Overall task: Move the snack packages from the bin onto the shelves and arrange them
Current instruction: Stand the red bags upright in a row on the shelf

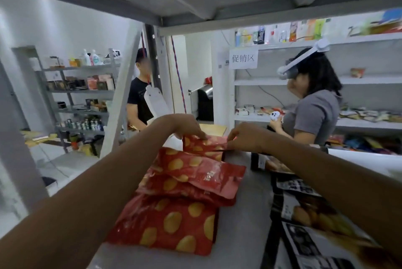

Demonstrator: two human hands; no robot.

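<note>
A row of red snack packages with yellow spots lies on the white shelf (243, 214) in front of me. The nearest one (171, 225) is by the front edge, and two more (195, 173) overlap behind it. At the far end lies another red package (204, 145). My left hand (187, 126) pinches its left top edge. Its right edge is pinched by my right hand (245, 136). Both my arms reach forward over the shelf. The bin is not in view.
Black-and-white snack packages (309, 212) lie in a row along the right of the same shelf. A shelf board hangs close overhead. Beyond stand a person in a black shirt (139, 99) and a person in grey wearing a headset (313, 105), with stocked shelves behind.
</note>
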